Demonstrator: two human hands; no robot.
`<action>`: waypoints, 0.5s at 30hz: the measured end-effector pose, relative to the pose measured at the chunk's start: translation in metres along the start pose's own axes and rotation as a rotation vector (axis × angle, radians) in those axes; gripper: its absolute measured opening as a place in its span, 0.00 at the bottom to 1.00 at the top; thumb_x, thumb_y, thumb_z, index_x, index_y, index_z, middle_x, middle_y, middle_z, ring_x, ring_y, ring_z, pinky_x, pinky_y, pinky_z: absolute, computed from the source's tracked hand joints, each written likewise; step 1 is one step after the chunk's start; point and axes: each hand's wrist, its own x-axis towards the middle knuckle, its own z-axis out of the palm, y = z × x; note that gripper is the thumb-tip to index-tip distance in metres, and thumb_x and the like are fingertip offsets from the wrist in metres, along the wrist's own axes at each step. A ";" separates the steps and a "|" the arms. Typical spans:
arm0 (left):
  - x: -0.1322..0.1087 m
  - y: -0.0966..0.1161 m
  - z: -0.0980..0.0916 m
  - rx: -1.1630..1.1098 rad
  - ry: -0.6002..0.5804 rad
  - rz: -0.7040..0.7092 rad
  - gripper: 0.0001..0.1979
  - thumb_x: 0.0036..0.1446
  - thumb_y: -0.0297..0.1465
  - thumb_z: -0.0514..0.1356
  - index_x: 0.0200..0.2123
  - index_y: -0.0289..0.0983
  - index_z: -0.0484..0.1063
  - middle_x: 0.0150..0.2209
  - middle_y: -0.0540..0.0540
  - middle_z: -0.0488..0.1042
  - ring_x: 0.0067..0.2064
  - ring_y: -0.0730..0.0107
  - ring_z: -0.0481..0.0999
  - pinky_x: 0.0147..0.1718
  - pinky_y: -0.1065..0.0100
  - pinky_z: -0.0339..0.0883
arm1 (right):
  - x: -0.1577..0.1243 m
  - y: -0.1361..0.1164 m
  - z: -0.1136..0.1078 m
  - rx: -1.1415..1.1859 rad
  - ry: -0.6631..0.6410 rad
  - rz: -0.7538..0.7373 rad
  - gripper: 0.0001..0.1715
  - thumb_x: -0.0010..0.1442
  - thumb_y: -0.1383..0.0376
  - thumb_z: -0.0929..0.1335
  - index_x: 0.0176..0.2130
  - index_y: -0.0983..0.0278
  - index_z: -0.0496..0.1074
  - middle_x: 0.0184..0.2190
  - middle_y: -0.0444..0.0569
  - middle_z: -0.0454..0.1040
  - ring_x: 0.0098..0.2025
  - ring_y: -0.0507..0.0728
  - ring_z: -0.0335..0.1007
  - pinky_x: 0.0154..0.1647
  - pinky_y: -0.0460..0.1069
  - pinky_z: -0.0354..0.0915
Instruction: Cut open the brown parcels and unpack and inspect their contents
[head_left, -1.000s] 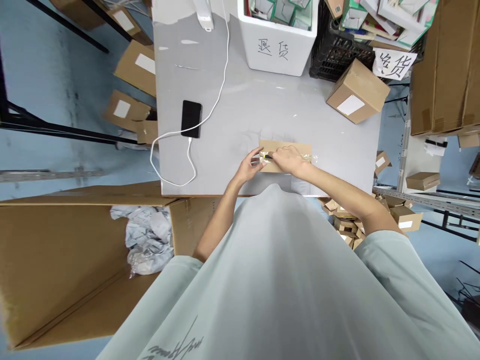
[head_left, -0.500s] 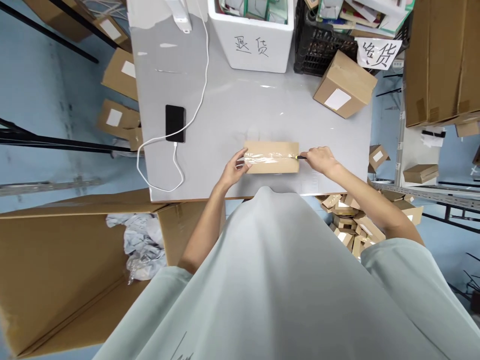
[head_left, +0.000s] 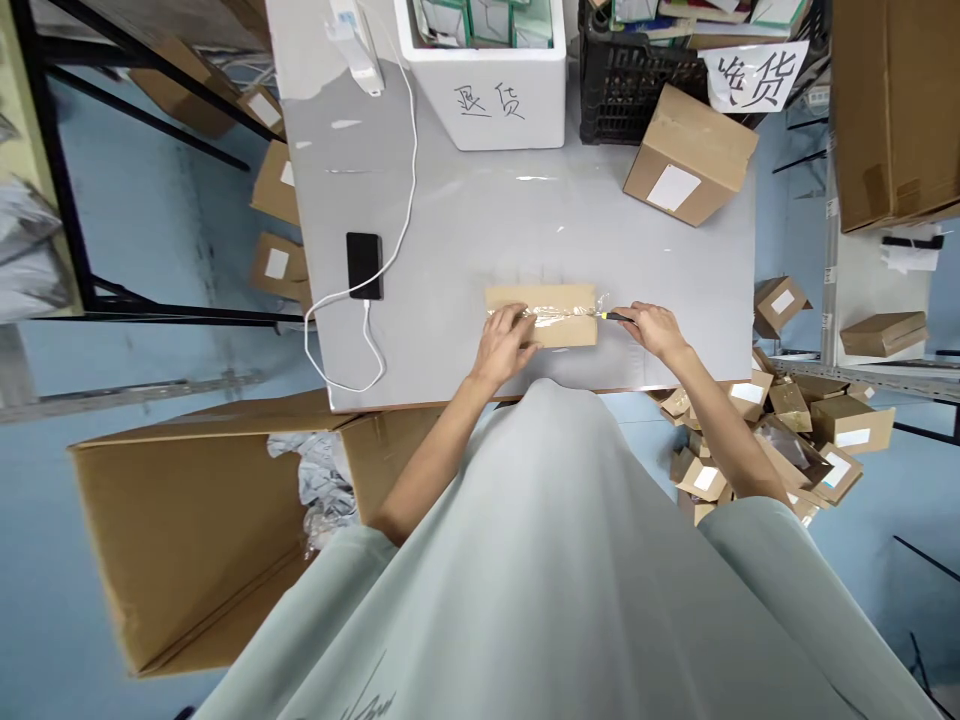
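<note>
Taped carton (head_left: 559,318), near middle of grey table (head_left: 465,220).
I observe the left hand (head_left: 504,345) on its left end, fingers loosely parted; the right hand (head_left: 655,329) grips a slim black-and-yellow tool (head_left: 619,317), tip at the carton's right edge.

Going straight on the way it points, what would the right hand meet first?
Most likely the right end of the box: the cutter in the right hand points at it, though whether its tip already touches is unclear.
</note>
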 end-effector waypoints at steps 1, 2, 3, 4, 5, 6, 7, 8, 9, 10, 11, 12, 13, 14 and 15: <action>0.001 0.003 0.001 0.011 -0.011 -0.001 0.29 0.64 0.38 0.70 0.68 0.43 0.76 0.73 0.33 0.71 0.75 0.31 0.67 0.76 0.30 0.58 | -0.005 0.002 0.003 0.009 0.002 0.010 0.28 0.84 0.60 0.60 0.74 0.53 0.74 0.59 0.58 0.83 0.58 0.66 0.80 0.53 0.54 0.68; 0.002 0.004 0.002 0.024 -0.018 -0.001 0.30 0.64 0.37 0.70 0.68 0.43 0.76 0.73 0.32 0.71 0.74 0.31 0.68 0.76 0.31 0.58 | -0.010 0.004 0.005 0.018 0.006 0.022 0.28 0.84 0.60 0.60 0.74 0.53 0.74 0.58 0.58 0.83 0.58 0.66 0.81 0.52 0.54 0.69; 0.002 0.005 0.002 0.037 -0.023 0.000 0.31 0.63 0.36 0.71 0.69 0.43 0.75 0.72 0.32 0.71 0.74 0.31 0.68 0.76 0.31 0.58 | -0.016 0.007 0.008 0.030 0.013 0.037 0.28 0.83 0.60 0.60 0.74 0.53 0.75 0.57 0.58 0.84 0.57 0.66 0.81 0.52 0.54 0.69; 0.002 0.005 0.002 0.049 -0.026 0.000 0.31 0.63 0.35 0.71 0.69 0.43 0.75 0.72 0.32 0.71 0.74 0.30 0.68 0.76 0.31 0.58 | -0.022 0.010 0.011 0.047 0.027 0.059 0.28 0.83 0.60 0.60 0.73 0.52 0.76 0.56 0.58 0.84 0.57 0.67 0.81 0.52 0.55 0.70; 0.002 0.005 0.002 0.058 -0.028 -0.002 0.31 0.63 0.35 0.72 0.68 0.42 0.74 0.72 0.32 0.71 0.74 0.30 0.68 0.76 0.31 0.58 | -0.027 0.013 0.016 0.075 0.051 0.084 0.28 0.83 0.60 0.60 0.72 0.52 0.76 0.56 0.58 0.84 0.57 0.67 0.81 0.52 0.55 0.70; 0.002 0.005 0.002 0.063 -0.030 -0.006 0.31 0.62 0.34 0.73 0.68 0.42 0.74 0.71 0.31 0.71 0.73 0.29 0.68 0.75 0.31 0.59 | -0.031 0.016 0.022 0.122 0.086 0.112 0.28 0.82 0.59 0.60 0.71 0.52 0.77 0.55 0.58 0.84 0.57 0.67 0.81 0.53 0.55 0.71; 0.003 0.005 0.002 0.067 -0.031 -0.010 0.31 0.62 0.34 0.73 0.67 0.42 0.74 0.71 0.31 0.71 0.73 0.29 0.69 0.74 0.30 0.61 | -0.034 0.018 0.029 0.195 0.128 0.138 0.28 0.82 0.58 0.60 0.71 0.54 0.78 0.56 0.58 0.84 0.57 0.67 0.82 0.54 0.55 0.72; 0.004 0.005 0.002 0.070 -0.029 -0.012 0.31 0.61 0.34 0.75 0.65 0.42 0.74 0.70 0.31 0.71 0.72 0.28 0.69 0.73 0.30 0.62 | -0.036 0.018 0.038 0.298 0.174 0.163 0.28 0.82 0.56 0.60 0.70 0.56 0.78 0.56 0.58 0.85 0.56 0.67 0.82 0.55 0.56 0.74; 0.005 0.004 0.003 0.072 -0.027 -0.012 0.31 0.60 0.34 0.76 0.64 0.41 0.75 0.69 0.30 0.71 0.71 0.27 0.69 0.71 0.30 0.64 | -0.035 0.016 0.048 0.428 0.216 0.180 0.29 0.82 0.53 0.59 0.69 0.58 0.78 0.55 0.58 0.85 0.55 0.67 0.83 0.55 0.56 0.75; 0.007 0.004 0.005 0.074 -0.024 -0.010 0.31 0.58 0.34 0.77 0.63 0.40 0.74 0.68 0.30 0.72 0.70 0.27 0.70 0.70 0.31 0.66 | -0.033 0.011 0.058 0.572 0.251 0.193 0.32 0.82 0.50 0.59 0.68 0.61 0.77 0.54 0.58 0.85 0.53 0.66 0.84 0.54 0.56 0.77; 0.009 0.004 0.006 0.075 -0.021 -0.007 0.31 0.57 0.34 0.78 0.62 0.40 0.74 0.67 0.30 0.72 0.69 0.27 0.70 0.69 0.31 0.67 | -0.030 0.004 0.068 0.718 0.279 0.200 0.34 0.81 0.46 0.59 0.66 0.64 0.77 0.52 0.58 0.86 0.50 0.65 0.84 0.53 0.56 0.78; 0.010 0.004 0.007 0.075 -0.017 -0.004 0.32 0.56 0.34 0.79 0.61 0.39 0.74 0.67 0.29 0.71 0.69 0.27 0.70 0.68 0.32 0.68 | -0.026 -0.004 0.077 0.845 0.298 0.201 0.37 0.80 0.42 0.59 0.65 0.65 0.77 0.49 0.57 0.86 0.48 0.64 0.84 0.52 0.56 0.79; 0.012 0.004 0.009 0.077 -0.016 0.000 0.32 0.56 0.33 0.79 0.61 0.39 0.73 0.67 0.29 0.71 0.68 0.28 0.71 0.68 0.33 0.69 | -0.021 -0.014 0.085 0.936 0.319 0.203 0.40 0.78 0.38 0.59 0.64 0.65 0.76 0.48 0.57 0.86 0.48 0.63 0.84 0.51 0.55 0.79; 0.013 0.005 0.009 0.082 -0.018 0.003 0.32 0.55 0.32 0.79 0.60 0.38 0.73 0.66 0.29 0.71 0.68 0.28 0.71 0.67 0.33 0.70 | -0.017 -0.025 0.091 0.981 0.321 0.197 0.42 0.77 0.36 0.59 0.63 0.65 0.75 0.47 0.56 0.85 0.48 0.63 0.84 0.50 0.55 0.79; 0.013 0.004 0.010 0.091 -0.023 0.005 0.32 0.55 0.30 0.79 0.60 0.38 0.73 0.66 0.29 0.71 0.67 0.28 0.71 0.67 0.33 0.70 | -0.013 -0.036 0.096 0.991 0.306 0.185 0.42 0.77 0.35 0.58 0.63 0.64 0.74 0.47 0.55 0.85 0.49 0.62 0.83 0.50 0.54 0.79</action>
